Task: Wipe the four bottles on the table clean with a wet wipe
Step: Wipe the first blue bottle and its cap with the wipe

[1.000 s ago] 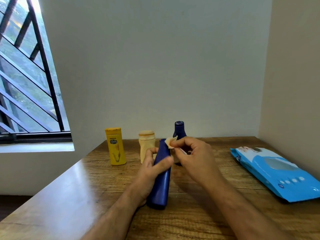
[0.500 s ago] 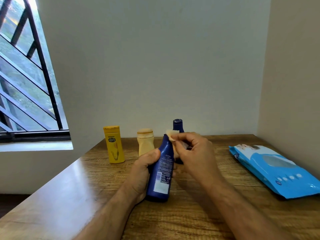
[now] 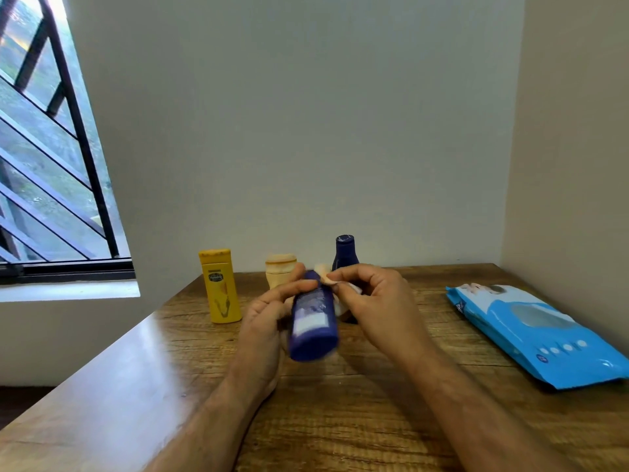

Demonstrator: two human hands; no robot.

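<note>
My left hand point(image 3: 269, 318) grips a blue bottle point(image 3: 313, 321), tilted with its base toward me and lifted off the wooden table point(image 3: 340, 420). My right hand point(image 3: 377, 308) pinches a small pale wet wipe point(image 3: 325, 277) against the bottle's top end. Behind them stand a yellow bottle point(image 3: 219, 286), a short beige bottle point(image 3: 279, 272) partly hidden by my left fingers, and a dark navy bottle point(image 3: 345, 252) behind my right hand.
A blue pack of wet wipes point(image 3: 534, 332) lies flat at the table's right side near the beige wall. A barred window point(image 3: 44, 165) is at the left. The white wall runs along the table's far edge.
The blue bottle has been turned in my left hand and lifted, its base now raised and blurred. My right hand keeps the wipe at its top.
</note>
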